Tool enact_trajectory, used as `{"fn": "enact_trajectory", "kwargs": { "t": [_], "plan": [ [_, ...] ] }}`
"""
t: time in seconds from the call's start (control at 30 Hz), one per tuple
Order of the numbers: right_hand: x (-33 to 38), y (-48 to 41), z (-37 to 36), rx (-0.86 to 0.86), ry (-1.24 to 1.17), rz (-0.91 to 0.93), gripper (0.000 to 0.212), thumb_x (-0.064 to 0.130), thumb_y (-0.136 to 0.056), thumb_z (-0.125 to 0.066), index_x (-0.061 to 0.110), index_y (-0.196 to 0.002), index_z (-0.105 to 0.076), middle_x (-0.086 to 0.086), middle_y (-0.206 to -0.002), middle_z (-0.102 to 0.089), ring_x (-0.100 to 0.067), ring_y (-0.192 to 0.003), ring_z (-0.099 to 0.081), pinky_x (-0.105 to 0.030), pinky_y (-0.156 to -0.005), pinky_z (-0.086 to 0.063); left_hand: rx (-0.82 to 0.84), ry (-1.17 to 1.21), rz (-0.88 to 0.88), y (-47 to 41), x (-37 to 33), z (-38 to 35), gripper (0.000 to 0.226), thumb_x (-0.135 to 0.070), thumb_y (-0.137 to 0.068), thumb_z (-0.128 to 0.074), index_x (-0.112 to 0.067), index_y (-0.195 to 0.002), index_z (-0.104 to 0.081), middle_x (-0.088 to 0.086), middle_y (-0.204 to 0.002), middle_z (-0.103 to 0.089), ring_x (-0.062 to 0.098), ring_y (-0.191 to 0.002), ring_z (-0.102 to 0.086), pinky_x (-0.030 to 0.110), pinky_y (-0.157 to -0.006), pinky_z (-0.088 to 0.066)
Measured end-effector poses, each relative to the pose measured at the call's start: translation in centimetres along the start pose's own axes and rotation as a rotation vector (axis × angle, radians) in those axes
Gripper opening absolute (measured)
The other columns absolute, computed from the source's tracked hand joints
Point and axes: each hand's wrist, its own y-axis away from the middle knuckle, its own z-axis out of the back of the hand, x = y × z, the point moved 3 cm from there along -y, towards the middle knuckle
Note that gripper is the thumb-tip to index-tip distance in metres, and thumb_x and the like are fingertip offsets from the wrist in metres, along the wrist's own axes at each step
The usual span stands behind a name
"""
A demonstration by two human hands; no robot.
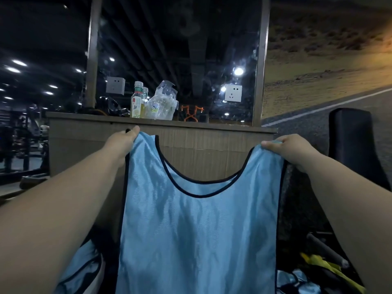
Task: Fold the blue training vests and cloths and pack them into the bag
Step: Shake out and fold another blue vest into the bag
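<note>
Up front, both hands (203, 145) pinching vest (197, 230) straps.

Held vest (197, 234): light blue, shiny mesh, black piping at neck and armholes; hangs flat and unfolded, front toward the camera, held up by its two shoulder straps.
Second vest (82, 270): same blue with black trim, lying crumpled low on the left, partly hidden behind the held one.
Blue cloth (297, 282): bunched at lower right, beside something yellow.
</note>
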Motion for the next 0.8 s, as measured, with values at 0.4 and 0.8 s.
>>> {"fn": "enact_trajectory", "kwargs": {
  "t": [0.4,0.8],
  "plan": [
    [3.4,1.4,-0.1,0.027,0.063,0.072,0.053,0.045,-0.095,-0.057,0.005,-0.130,-0.059,-0.012,-0.138,-0.055,-0.029,-0.125,-0.050,-0.035,-0.099,-0.040,0.114,-0.112,-0.049,1.1,-0.6,-2.2,0.070,-0.056,-0.092,-0.055,-0.012,-0.144,-0.043,0.006,-0.140,-0.052,0.027,-0.124,-0.053,0.040,-0.107,-0.040],
    [11.9,5.3,-7.2,0.365,-0.598,0.059,0.032,0.009,-0.099,-0.049,0.020,-0.129,-0.056,0.001,-0.080,-0.061,-0.004,-0.042,-0.055,-0.014,-0.037,-0.038,0.365,-0.045,-0.082,6.2,-2.3,-11.0,0.064,-0.057,-0.091,-0.054,-0.013,-0.138,-0.050,0.007,-0.138,-0.056,0.029,-0.120,-0.057,0.042,-0.107,-0.042]
  ]
}}
